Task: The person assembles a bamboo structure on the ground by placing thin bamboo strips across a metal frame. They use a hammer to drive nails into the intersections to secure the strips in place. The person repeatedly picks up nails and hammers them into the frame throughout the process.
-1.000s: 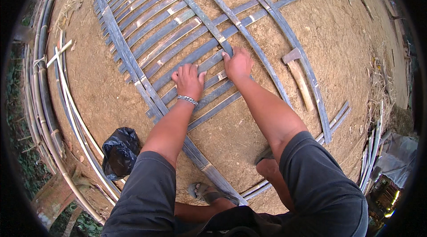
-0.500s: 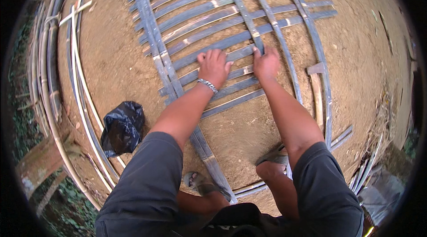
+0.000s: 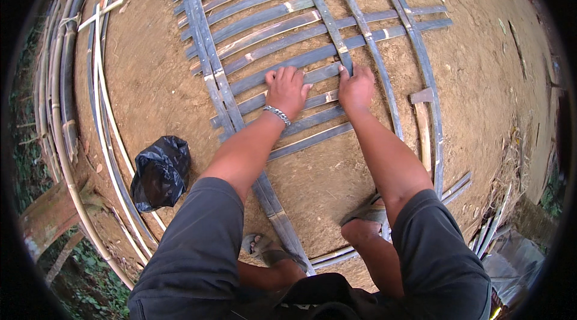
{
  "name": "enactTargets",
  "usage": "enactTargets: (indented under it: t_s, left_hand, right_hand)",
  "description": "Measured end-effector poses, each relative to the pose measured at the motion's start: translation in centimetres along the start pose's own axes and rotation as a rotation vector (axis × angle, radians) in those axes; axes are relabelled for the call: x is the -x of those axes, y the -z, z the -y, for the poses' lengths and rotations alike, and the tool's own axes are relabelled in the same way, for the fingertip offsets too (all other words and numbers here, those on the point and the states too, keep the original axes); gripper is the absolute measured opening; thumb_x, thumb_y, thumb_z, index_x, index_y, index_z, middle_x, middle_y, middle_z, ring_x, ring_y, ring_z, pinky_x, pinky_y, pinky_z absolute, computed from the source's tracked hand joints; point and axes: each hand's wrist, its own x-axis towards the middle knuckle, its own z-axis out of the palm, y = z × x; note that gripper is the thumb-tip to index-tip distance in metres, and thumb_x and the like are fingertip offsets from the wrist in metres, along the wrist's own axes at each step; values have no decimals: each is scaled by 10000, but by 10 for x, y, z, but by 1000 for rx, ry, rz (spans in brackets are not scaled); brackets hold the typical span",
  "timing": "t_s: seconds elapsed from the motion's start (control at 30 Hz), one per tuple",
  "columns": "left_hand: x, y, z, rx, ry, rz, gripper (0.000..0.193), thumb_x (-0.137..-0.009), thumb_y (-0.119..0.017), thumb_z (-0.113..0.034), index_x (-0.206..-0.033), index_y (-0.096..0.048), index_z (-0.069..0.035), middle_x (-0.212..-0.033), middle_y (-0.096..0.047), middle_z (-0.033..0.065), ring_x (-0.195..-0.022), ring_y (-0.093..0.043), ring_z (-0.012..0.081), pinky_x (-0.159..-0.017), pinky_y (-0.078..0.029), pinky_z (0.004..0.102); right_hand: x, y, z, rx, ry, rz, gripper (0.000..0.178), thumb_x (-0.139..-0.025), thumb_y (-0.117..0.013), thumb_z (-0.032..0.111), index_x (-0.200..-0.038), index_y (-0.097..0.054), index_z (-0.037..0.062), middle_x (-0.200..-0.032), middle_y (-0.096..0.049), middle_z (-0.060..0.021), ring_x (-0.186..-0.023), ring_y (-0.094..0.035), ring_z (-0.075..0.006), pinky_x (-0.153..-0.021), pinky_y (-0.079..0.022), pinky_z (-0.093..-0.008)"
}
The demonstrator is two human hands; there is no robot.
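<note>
A ladder-like lattice of split bamboo, with dark cross slats [image 3: 282,15] over and under long strips [image 3: 207,49], lies on the ground in front of me. My left hand [image 3: 286,90], with a chain bracelet [image 3: 278,114] at its wrist, is curled over one of the near bamboo slats [image 3: 323,73], thumb on its near side. At the right end of that slat my right hand [image 3: 357,88] is closed, its thumb against the near end of a long strip [image 3: 324,13]. The right fingers' undersides are hidden. Several loose-looking slats [image 3: 312,140] lie just nearer.
A hatchet [image 3: 422,121] with a wooden handle lies right of the lattice, beside a long strip [image 3: 434,97]. On the left are a black plastic bag [image 3: 160,173], pale bamboo strips [image 3: 108,97] and long poles [image 3: 57,91]. My sandalled feet [image 3: 267,249] flank the lattice's near end.
Both hands keep nearly the same hold on the slat. The view has shifted slightly, and a small green object now shows at the top edge.
</note>
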Motion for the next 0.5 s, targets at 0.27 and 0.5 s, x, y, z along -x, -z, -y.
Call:
enactTargets:
  t_s: [0.27,0.5]
  left_hand:
    - [1,1,6,16,-33,-32,376,-872,-775,-302,-1141,-696,-51,-1156,-634,97,-1137,-568,299,-1041,-350,485]
    - [1,0,5,13,-79,-78,351,-864,-787,-273,-1120,-691,-52,-1112,-632,109,-1101,-574,311,-1016,-367,477]
  right_hand:
    - [-3,7,2,-110,-27,55,376,-914,-760,312,-1187,-753,53,-1082,-700,-172,-1091,-633,-393,-980,-506,-480]
    - [0,6,-5,-143,-54,87,394,-928,-747,281,-1246,-728,48,-1173,-702,-177,-1163,-627,-385,-1047,-473,-469]
